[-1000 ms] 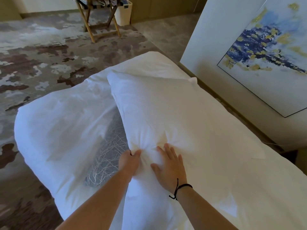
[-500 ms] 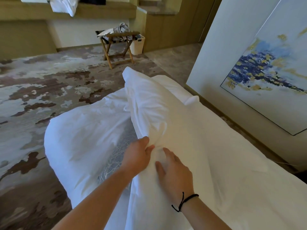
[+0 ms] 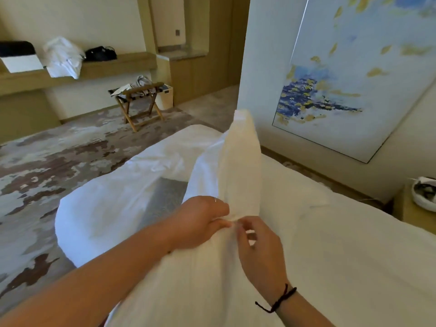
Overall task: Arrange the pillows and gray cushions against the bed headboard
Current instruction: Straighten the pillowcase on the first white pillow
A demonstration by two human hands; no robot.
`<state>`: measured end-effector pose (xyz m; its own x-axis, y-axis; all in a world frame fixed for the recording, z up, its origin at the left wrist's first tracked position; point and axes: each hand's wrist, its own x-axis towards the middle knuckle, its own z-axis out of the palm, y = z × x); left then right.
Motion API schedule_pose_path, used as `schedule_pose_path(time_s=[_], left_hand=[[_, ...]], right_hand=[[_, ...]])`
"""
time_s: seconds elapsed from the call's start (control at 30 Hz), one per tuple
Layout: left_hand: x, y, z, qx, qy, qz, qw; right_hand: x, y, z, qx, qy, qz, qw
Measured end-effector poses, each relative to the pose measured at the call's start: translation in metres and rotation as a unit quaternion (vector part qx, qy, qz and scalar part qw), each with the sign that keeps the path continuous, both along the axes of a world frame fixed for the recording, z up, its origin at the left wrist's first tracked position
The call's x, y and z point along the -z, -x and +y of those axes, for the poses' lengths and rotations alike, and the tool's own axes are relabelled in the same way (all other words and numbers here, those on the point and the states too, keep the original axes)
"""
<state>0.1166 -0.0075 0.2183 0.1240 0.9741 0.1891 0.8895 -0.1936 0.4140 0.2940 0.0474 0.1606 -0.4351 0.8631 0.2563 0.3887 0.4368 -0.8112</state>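
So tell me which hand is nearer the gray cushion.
Left. The left hand grips the raised white pillow just beside the gray cushion; the right hand pinches the pillow on the side away from the cushion.

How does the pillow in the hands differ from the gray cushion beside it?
The pillow is white and plain; the gray cushion is patterned. The pillow stands on edge, gripped by the left hand and right hand; the cushion lies low, untouched and partly hidden. Both rest on the white bedding.
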Motion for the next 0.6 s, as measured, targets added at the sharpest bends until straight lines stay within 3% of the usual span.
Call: schedule_pose_path(time_s=[0.07, 0.17, 0.23, 0.33, 0.5, 0.6], left_hand=[[-0.010, -0.025, -0.024, 0.041, 0.000, 0.002, 0.999], [-0.017, -0.051, -0.056, 0.089, 0.014, 0.016, 0.996], [-0.013, -0.059, -0.070, 0.116, 0.028, 0.020, 0.993], [0.009, -0.060, -0.076, 0.104, 0.110, 0.071, 0.986], [0.082, -0.044, -0.086, 0.021, 0.232, 0.187, 0.954], [0.131, -0.027, -0.118, -0.086, 0.244, 0.131, 0.957]], right_hand=[[-0.011, -0.032, 0.024, -0.013, -0.104, -0.020, 0.994], [-0.020, -0.063, 0.058, -0.171, -0.232, -0.168, 0.943], [-0.008, -0.075, 0.066, -0.261, -0.211, -0.265, 0.904], [0.030, -0.086, 0.056, -0.325, -0.080, -0.349, 0.876], [0.096, -0.097, 0.026, -0.304, 0.006, -0.388, 0.870], [0.125, -0.097, 0.004, -0.282, -0.012, -0.403, 0.870]])
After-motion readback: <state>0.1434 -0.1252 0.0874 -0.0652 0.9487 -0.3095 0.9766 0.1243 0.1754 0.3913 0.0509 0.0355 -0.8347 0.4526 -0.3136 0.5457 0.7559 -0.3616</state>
